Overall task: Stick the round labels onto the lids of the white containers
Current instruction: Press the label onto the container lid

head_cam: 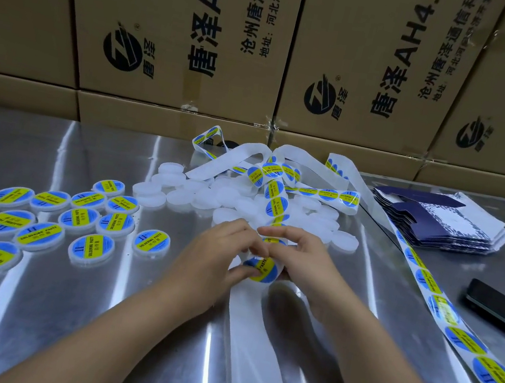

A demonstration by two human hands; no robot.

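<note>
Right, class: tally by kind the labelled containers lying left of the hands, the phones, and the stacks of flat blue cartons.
Labelled containers: 12
Phones: 1
Stacks of blue cartons: 1
Total: 14

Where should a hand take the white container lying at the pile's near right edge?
Pinch the white container by its low round side wall, from above and from the right: it lies flat on the metal table, its right and near sides look free, while other containers crowd its left.
</note>
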